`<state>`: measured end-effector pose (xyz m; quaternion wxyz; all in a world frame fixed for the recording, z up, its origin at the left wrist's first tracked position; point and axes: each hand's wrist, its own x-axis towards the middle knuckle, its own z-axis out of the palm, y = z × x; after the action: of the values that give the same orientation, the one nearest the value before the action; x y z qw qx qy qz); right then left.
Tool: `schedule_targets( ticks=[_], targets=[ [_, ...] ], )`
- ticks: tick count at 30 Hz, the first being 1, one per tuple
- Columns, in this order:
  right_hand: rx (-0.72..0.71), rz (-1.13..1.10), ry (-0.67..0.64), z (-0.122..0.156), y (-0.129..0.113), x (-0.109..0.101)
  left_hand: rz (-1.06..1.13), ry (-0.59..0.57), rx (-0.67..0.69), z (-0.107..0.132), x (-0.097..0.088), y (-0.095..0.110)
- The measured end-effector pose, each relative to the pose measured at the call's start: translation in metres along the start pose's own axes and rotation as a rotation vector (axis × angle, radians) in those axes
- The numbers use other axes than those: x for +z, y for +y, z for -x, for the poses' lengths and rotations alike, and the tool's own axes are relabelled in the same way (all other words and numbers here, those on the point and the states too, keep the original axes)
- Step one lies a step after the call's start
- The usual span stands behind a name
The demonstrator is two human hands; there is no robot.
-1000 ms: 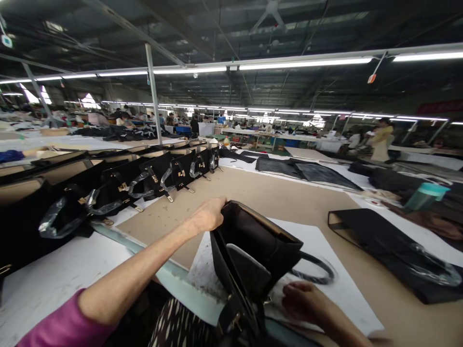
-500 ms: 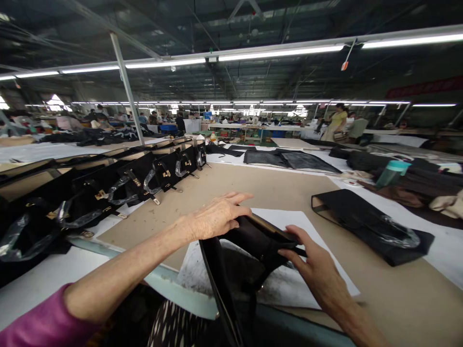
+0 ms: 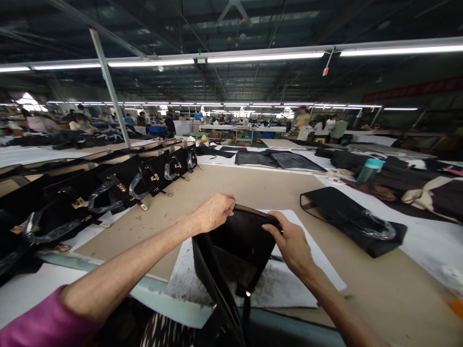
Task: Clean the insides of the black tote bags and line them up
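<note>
An open black handbag point(image 3: 235, 250) stands at the table's near edge, partly on a white sheet of paper point(image 3: 289, 284). My left hand point(image 3: 213, 212) is closed over the far rim of the bag at its left corner. My right hand point(image 3: 291, 241) grips the same rim at its right corner, fingers curled over the edge. The bag's mouth faces me and its dark inside shows. A strap with a metal fitting hangs down inside near the bottom.
A row of several black handbags point(image 3: 108, 188) with plastic-wrapped handles lines the left side. Another black bag point(image 3: 350, 221) lies flat to the right on the brown table point(image 3: 253, 188). A teal cup point(image 3: 369, 169) and fabric pieces sit farther back. People work at distant tables.
My right hand rose from the paper to the bag's far rim and closed on it. My left hand opened briefly, then closed on the rim again. The bag now stands more upright.
</note>
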<state>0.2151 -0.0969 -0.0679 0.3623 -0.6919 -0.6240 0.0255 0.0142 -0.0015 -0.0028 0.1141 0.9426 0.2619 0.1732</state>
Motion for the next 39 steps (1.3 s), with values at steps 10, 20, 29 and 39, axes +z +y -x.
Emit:
schedule_targets(
  ticks=[10,20,29,39],
  targets=[
    [-0.194,0.031,0.176,-0.009,0.011,0.018,-0.035,0.066,-0.039,-0.008,0.004,-0.010],
    [-0.169,-0.120,0.192,-0.019,0.006,0.015,-0.028,0.090,-0.067,-0.011,0.003,-0.008],
    [-0.026,-0.267,0.102,-0.028,0.006,0.009,0.019,0.117,-0.073,-0.012,0.005,-0.012],
    [-0.286,0.204,0.158,-0.025,0.003,0.015,0.012,0.135,-0.125,-0.015,0.010,-0.017]
  ],
)
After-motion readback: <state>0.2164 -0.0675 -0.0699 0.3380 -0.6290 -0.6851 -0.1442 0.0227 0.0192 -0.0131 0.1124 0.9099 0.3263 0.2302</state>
